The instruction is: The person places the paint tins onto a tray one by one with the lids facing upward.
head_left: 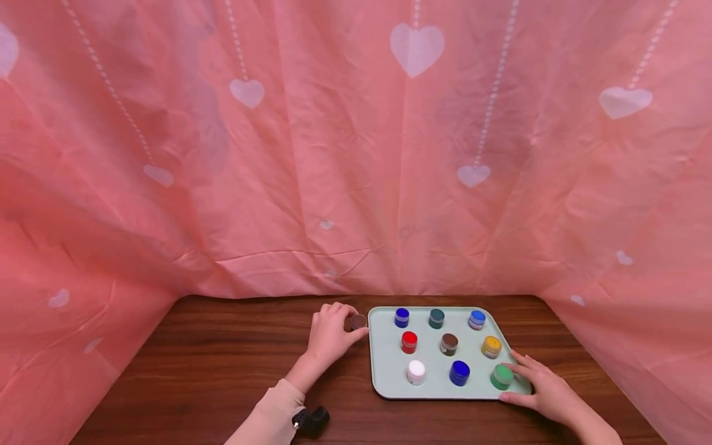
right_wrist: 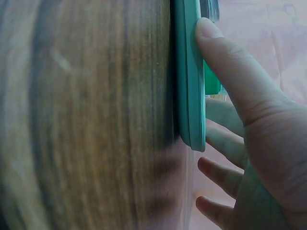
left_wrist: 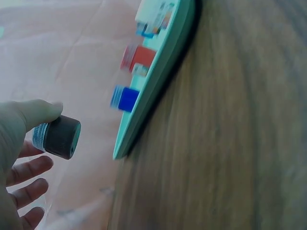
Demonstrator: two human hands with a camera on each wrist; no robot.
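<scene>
My left hand (head_left: 332,334) pinches a small dark brown paint jar (left_wrist: 62,136) between thumb and fingers, just off the left edge of the pale green tray (head_left: 384,386). The jar is tilted in the left wrist view, and its other fingers are spread. At the tray's front right corner is my right hand (head_left: 547,389). Its thumb (right_wrist: 235,62) lies at the tray rim, and the fingers reach out beyond the corner. A green paint jar (head_left: 502,376) stands on the tray right by the right thumb and index finger.
On the tray stand other paint jars in rows: white (head_left: 415,372), red (head_left: 408,342), brown (head_left: 449,344), yellow (head_left: 491,347), light blue (head_left: 476,319), teal (head_left: 436,318) and dark blue ones (head_left: 459,372). A pink curtain (head_left: 356,154) hangs behind the wooden table (head_left: 222,358).
</scene>
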